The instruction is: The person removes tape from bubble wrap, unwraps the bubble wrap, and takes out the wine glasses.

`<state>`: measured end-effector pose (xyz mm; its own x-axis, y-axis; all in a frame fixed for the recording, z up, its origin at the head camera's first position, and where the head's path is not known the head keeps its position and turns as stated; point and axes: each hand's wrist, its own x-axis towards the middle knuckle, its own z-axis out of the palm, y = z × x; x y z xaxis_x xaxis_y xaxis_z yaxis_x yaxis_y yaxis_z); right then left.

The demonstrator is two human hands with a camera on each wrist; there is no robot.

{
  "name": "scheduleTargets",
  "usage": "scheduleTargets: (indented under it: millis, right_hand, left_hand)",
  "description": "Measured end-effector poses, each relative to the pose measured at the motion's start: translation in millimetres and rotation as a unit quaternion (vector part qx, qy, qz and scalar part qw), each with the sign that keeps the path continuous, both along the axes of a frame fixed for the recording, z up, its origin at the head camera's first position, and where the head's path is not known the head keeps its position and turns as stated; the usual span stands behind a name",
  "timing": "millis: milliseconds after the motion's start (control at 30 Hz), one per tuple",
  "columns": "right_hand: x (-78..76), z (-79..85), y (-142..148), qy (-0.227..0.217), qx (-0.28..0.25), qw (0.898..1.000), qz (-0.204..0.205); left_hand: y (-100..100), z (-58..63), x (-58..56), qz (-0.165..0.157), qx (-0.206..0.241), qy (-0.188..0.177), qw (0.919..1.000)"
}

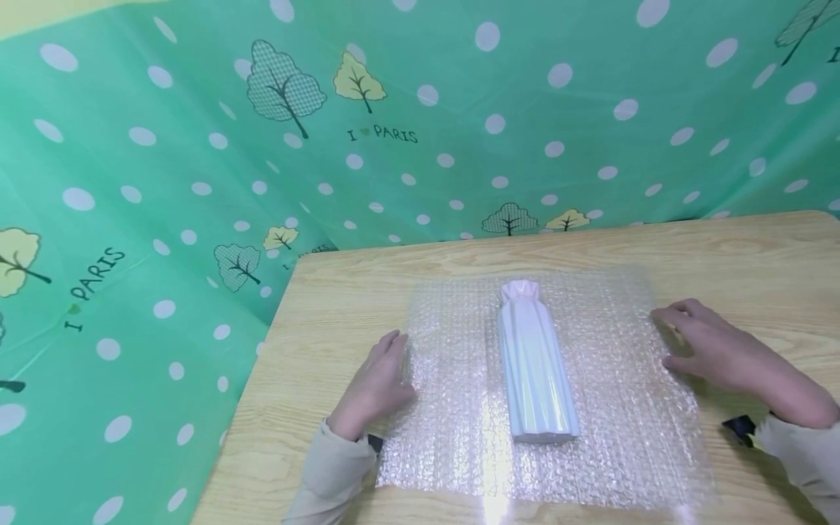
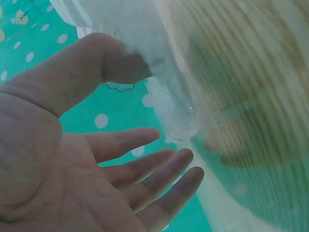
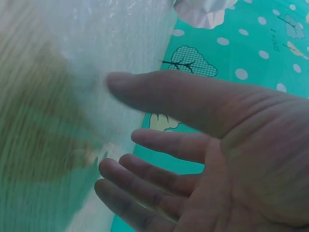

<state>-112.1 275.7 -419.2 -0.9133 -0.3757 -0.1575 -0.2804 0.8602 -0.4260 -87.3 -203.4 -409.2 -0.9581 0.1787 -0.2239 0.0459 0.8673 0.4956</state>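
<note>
A pale vase (image 1: 537,364), pink at its fluted neck and bluish-white along the ribbed body, lies on its side on a sheet of bubble wrap (image 1: 453,408). Its neck points away toward the back of the table. At the sheet's left edge is my left hand (image 1: 372,386), fingers spread and nearly straight, the thumb overlapping the wrap in the left wrist view. My right hand (image 1: 712,350) is by the opposite edge, thumb and fingers apart with nothing between them. In the right wrist view, the right thumb (image 3: 159,92) shows over the wrap's border.
Underneath is a light wood-grain table (image 1: 315,328) with a glossy surface. Green cloth (image 1: 420,168) printed with white dots and trees hangs behind it and along the left side. Dark straps show near both sleeve cuffs (image 1: 341,456).
</note>
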Motion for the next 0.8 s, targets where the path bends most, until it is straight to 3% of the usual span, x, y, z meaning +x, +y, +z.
scheduleTargets:
  millis: [267, 800]
  right_hand:
    - [-1.1, 6.9, -5, 0.02, -0.039, 0.999, -0.01]
    - [-2.0, 20.0, -19, 0.03, -0.089, 0.996, -0.012]
  left_hand:
    - [-1, 4.6, -0.3, 0.006, 0.0, 0.014, 0.9999]
    - [13, 20.3, -1.4, -0.029, 0.025, 0.053, 0.9978]
